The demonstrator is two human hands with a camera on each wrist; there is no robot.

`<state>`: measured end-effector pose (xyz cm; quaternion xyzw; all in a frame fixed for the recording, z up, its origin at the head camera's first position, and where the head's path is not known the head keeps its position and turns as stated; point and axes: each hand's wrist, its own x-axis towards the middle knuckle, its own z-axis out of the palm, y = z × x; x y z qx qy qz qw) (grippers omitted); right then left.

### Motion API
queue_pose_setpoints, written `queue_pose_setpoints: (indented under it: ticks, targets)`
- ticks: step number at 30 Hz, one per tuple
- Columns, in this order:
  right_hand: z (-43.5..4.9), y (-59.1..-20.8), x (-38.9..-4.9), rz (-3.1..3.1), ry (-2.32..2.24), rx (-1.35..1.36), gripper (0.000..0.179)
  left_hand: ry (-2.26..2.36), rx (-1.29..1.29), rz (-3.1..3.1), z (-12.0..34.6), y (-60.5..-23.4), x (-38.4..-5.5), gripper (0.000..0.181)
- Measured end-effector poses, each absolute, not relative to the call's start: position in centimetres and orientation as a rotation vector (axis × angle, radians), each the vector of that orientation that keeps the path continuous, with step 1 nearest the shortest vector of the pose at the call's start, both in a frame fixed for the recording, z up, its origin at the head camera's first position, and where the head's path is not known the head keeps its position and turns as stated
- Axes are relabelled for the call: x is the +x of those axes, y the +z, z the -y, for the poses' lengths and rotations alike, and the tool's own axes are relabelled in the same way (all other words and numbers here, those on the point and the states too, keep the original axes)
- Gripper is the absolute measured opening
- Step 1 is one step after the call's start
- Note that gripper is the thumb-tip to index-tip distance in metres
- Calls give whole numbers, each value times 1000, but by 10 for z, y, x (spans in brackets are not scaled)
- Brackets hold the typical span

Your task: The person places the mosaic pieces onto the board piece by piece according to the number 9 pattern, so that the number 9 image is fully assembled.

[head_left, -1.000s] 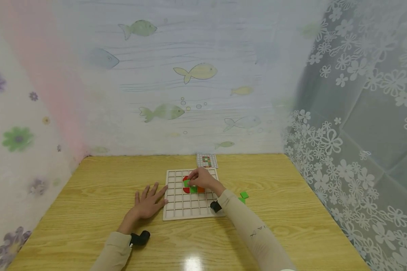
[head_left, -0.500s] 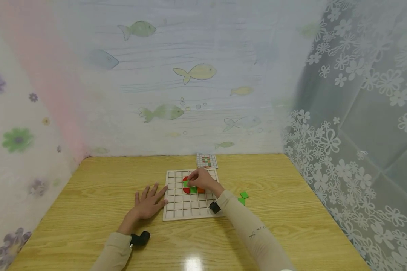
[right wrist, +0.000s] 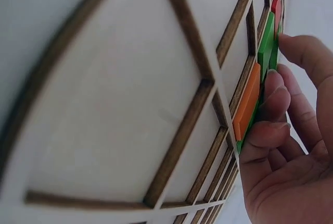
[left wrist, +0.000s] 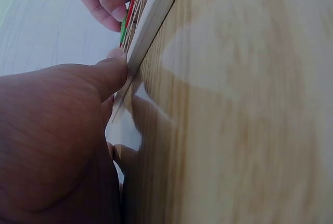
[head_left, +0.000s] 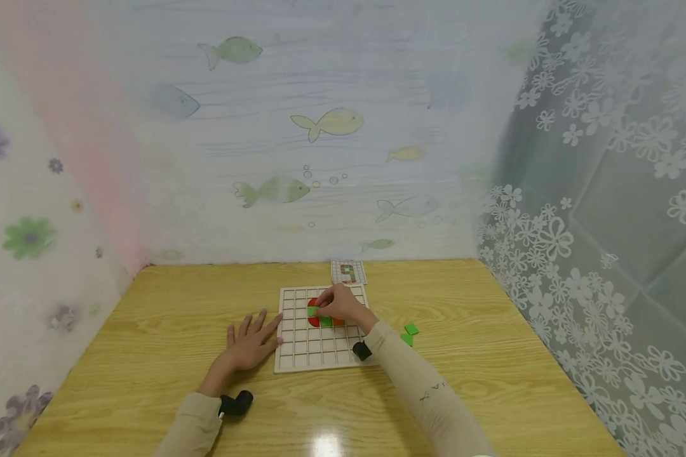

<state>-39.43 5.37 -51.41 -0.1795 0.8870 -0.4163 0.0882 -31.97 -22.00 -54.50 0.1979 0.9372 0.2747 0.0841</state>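
A white grid board lies on the wooden table, with red, green and orange tiles set in its upper middle. My right hand reaches over it, thumb and fingertips bent around a green square tile beside the rounded red pieces. In the right wrist view, the thumb meets the green tile's edge while the curled fingers sit close over the orange tile. Spread flat, my left hand rests on the table, its fingertips at the board's left edge. Part of the pattern is hidden under my right hand.
A small card printed with a coloured grid pattern lies behind the board. Two loose green tiles are on the table to the right, near my right sleeve. The painted wall rises at the table's back edge.
My right fingertips shift very slightly over the green tile, and the tile sits a touch lower in the view. The left hand stays where it was.
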Motion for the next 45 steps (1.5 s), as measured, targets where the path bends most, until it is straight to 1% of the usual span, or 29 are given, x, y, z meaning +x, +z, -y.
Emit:
queue_pose_setpoints:
  ticks: [4,9,19,32,45]
  targets:
    - [-55,-516,-395,-2632,-1244,-550,12,826,596,-2805,221,-551,-323,67]
    - [-55,-514,-394,-2633,-1249,-536,12,834,606,-2805,220,-551,-322,68]
    - [-65,-513,-393,-2513,-1342,-613,19,872,602,-2761,216,-530,-313,66]
    - [-97,-506,-386,-2415,-1489,-699,31,760,572,-2765,215,-526,-313,64]
    - [-137,-505,-371,-2408,-1511,-627,32,850,643,-2785,221,-537,-319,65]
